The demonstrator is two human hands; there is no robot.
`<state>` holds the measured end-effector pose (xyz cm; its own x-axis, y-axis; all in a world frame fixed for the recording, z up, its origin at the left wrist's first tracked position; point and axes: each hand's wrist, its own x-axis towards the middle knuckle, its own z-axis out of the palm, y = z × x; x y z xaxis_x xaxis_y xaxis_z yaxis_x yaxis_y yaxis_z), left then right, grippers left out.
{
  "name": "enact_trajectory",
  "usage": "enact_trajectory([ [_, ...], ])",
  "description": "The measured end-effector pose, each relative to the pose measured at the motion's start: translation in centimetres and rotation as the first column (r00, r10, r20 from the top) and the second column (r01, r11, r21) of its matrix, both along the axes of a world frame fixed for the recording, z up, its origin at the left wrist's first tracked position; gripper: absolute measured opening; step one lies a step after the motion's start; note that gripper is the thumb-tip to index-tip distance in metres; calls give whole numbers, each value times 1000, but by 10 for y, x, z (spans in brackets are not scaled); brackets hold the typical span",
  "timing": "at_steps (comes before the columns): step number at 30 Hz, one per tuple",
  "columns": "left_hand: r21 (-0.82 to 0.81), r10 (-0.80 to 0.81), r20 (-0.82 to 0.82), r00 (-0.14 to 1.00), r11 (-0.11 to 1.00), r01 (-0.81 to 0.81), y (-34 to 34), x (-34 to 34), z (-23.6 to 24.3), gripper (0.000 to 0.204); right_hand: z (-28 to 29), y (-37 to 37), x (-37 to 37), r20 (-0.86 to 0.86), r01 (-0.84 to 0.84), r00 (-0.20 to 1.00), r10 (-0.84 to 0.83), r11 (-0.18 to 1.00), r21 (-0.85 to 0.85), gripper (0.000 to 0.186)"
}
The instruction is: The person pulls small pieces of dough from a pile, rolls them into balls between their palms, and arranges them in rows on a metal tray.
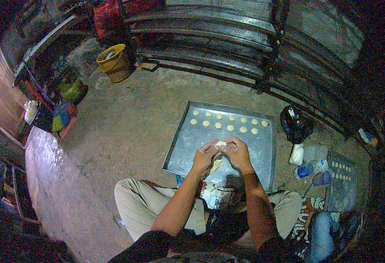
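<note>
My left hand (204,156) and my right hand (239,153) meet over a large metal tray (181,131), their fingers pinched on a small piece of pale dough (220,144). Just below them, toward me, a longer lump of dough (215,166) lies on the tray. Two rows of flattened pale dough rounds (230,128) sit across the far half of the tray.
At right are a black bag (296,122), a white bag (296,155), a bottle (308,168), a cup (321,179) and another tray (340,197) of rounds. A yellow bucket (118,68), green cylinder (70,90) and metal racks (201,37) stand behind. My crossed legs (135,197) are below.
</note>
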<state>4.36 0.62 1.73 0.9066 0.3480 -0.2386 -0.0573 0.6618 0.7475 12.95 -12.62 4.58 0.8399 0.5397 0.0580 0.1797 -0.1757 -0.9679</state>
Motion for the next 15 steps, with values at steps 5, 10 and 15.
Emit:
enact_trajectory([
  [5, 95, -36, -70, 997, 995, 43, 1, -3, 7, 37, 10, 3, -10, 293, 78, 955, -43, 991, -110, 15],
  [10, 6, 56, -122, 991, 998, -55, 10, -10, -6, 32, 9, 15, -23, 488, -33, 864, 125, 980, -194, 17],
  [15, 228, 24, -211, 977, 973, 26, 5, -13, 11, 23, -4, 9, -13, 282, -13, 958, 52, 990, -138, 21],
])
